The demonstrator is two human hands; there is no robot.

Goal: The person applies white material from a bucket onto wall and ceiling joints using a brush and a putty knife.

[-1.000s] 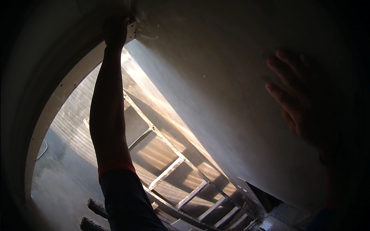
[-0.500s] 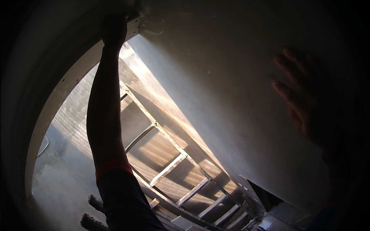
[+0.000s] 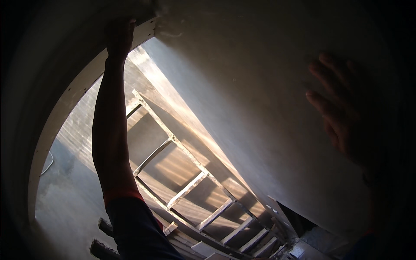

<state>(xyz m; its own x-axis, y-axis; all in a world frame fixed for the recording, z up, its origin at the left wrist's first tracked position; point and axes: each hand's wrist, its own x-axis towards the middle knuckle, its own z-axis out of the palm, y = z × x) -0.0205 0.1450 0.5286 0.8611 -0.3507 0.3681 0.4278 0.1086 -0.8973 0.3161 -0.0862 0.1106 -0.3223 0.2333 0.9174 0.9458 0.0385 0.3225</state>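
Observation:
My left arm reaches up and away to the top of a curved pale strip (image 3: 65,97) with small dark holes. At the strip's upper end, my left hand (image 3: 120,37) is in deep shadow; its fingers look closed, and whatever they hold is hidden. The hand overlaps the strip and the dark surface above it. On the right, my right hand (image 3: 340,104) is spread against the smooth grey wall (image 3: 242,104), fingers apart and nothing in them.
Below stands a wooden ladder (image 3: 188,190) with several rungs, leaning along the sunlit wall. Planks (image 3: 184,242) and two dark rough-ended bars (image 3: 104,249) lie near the lower edge. A dark opening (image 3: 299,219) shows at the lower right.
My left hand and forearm have shifted a little to the left and down along the strip. My right hand stays in nearly the same place on the wall.

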